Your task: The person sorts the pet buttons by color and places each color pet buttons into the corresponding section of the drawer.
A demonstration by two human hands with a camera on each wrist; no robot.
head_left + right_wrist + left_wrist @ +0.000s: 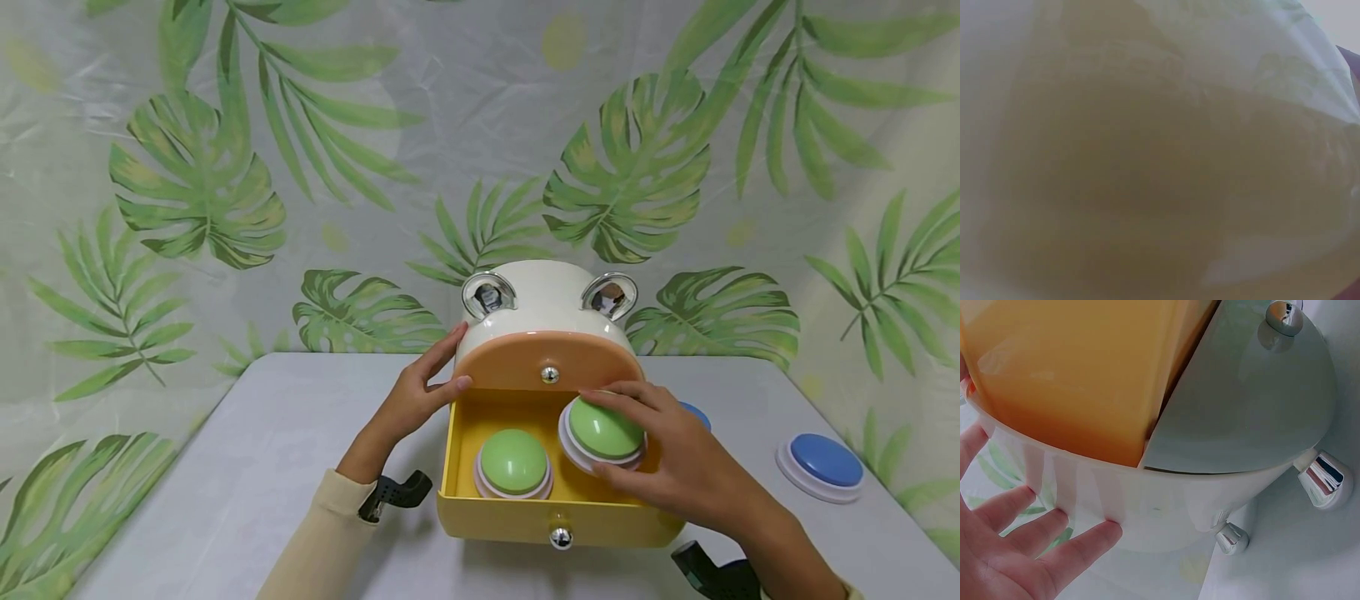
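Note:
A white storage box with an orange upper drawer front has its yellow lower drawer pulled out. My left hand rests against the box's left side; in the left wrist view its straight fingers touch the white wall. At the drawer's right part, my right hand grips a green-topped push button with a white base, tilted, between thumb and fingers. Another green push button sits in the drawer, left of it. A blurred yellowish surface fills most of the right wrist view.
A blue push button lies on the white table at the right. Part of another blue one shows behind my right hand. Silver knobs and two silver ring shapes stick out from the box. A leaf-print curtain hangs behind.

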